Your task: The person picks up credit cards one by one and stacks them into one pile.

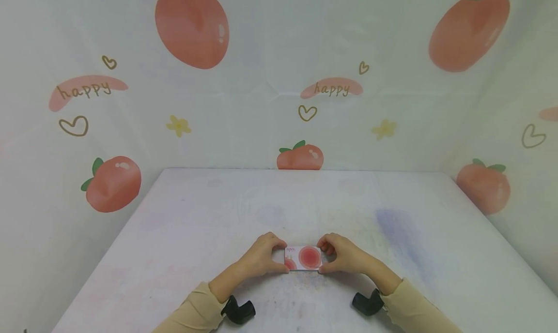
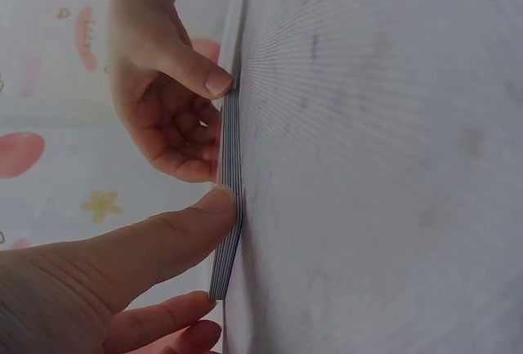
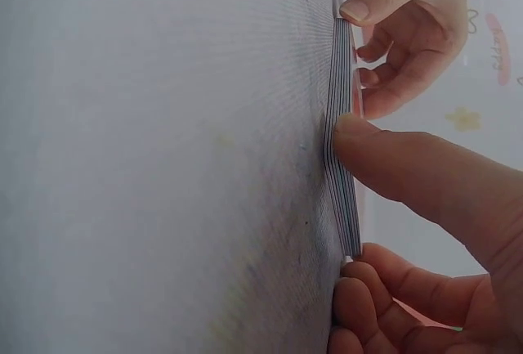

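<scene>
A neat stack of cards point(image 1: 309, 258) lies flat on the white table near its front middle. Its white top face bears red circles and small lettering. The left hand point(image 1: 260, 256) holds the left end, thumb on the near edge and fingers at the far side. At the right end, the right hand point(image 1: 345, 256) grips it in the same way, with its other fingers curled. Seen edge-on in the left wrist view, the stack point(image 2: 232, 141) shows several thin layers; the layered edge point(image 3: 340, 84) also appears in the right wrist view.
The white table point(image 1: 209, 212) has faint coloured smudges and a purple stain point(image 1: 398, 231) on its right side. Behind it hangs a pale curtain point(image 1: 261, 42) printed with fruit, hearts and flowers. Black wrist mounts point(image 1: 239, 311) sit at both beige sleeves point(image 1: 192, 309).
</scene>
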Motion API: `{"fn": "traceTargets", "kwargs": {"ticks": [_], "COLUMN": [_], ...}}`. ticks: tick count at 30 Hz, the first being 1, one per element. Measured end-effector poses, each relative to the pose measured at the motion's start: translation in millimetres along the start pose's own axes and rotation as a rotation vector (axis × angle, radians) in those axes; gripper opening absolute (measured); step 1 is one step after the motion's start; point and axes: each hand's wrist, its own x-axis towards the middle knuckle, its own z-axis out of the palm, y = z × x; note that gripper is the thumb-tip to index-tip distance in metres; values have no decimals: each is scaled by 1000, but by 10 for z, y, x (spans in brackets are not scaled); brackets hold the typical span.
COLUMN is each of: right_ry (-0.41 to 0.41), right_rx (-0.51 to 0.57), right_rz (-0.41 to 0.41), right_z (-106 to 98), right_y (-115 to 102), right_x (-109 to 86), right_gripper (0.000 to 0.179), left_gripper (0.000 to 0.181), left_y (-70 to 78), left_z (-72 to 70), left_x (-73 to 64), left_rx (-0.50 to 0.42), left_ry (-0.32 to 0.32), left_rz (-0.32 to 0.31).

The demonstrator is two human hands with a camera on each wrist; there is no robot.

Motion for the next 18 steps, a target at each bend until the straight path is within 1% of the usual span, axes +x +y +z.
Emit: {"fn": "traceTargets", "kwargs": {"ticks": [10, 18], "right_ry": [-9, -19], "right_rx": [5, 30], "right_rz": [-2, 6], "right_z": [-5, -16], "right_y": [10, 1], "right_x": [-4, -9], "right_gripper": [46, 47], "left_gripper": [51, 55], "left_y": [-16, -38], "left_z": [-4, -52], "left_x": [-5, -1], "left_rx": [-3, -33], "left_ry": [-2, -7], "left_rz": [9, 22]}}
